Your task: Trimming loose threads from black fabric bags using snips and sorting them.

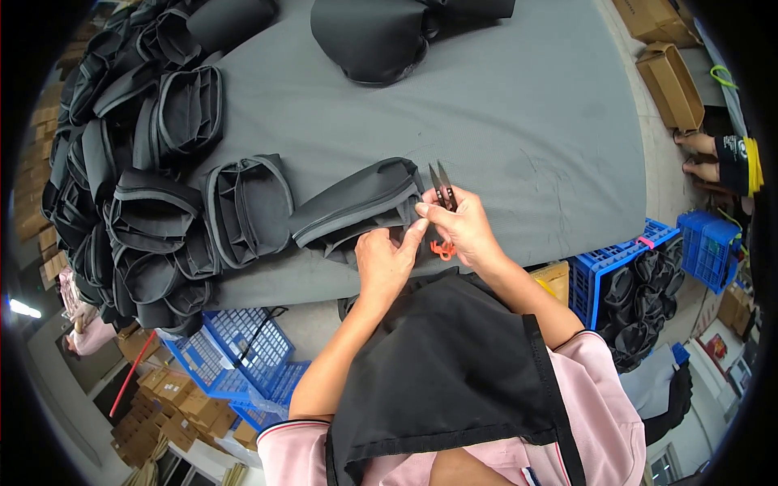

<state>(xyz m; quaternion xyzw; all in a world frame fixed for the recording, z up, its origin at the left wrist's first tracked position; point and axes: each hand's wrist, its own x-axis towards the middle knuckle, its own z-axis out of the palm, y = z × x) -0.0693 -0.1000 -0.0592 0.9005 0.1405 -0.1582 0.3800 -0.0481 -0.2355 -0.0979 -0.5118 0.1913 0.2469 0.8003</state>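
A black zippered pouch (356, 198) lies on its side on the grey-covered table, its zip edge facing me. My left hand (387, 261) is closed on the pouch's near right edge, thumb against the fabric. My right hand (466, 225) grips a pair of thread snips (442, 188), the dark blades pointing up and away from me. Its thumb and forefinger are pinched at the pouch's right end, close to the left thumb; anything fine between them is too small to tell. An orange loop (443, 250) hangs below the right hand.
Open black pouches (247, 209) are heaped along the table's left side. More black pieces (373, 40) lie at the far edge. Loose threads are scattered on the grey cloth (535, 146). Blue crates (243, 344) stand by the near edge; another crate (587, 279) at right holds pouches.
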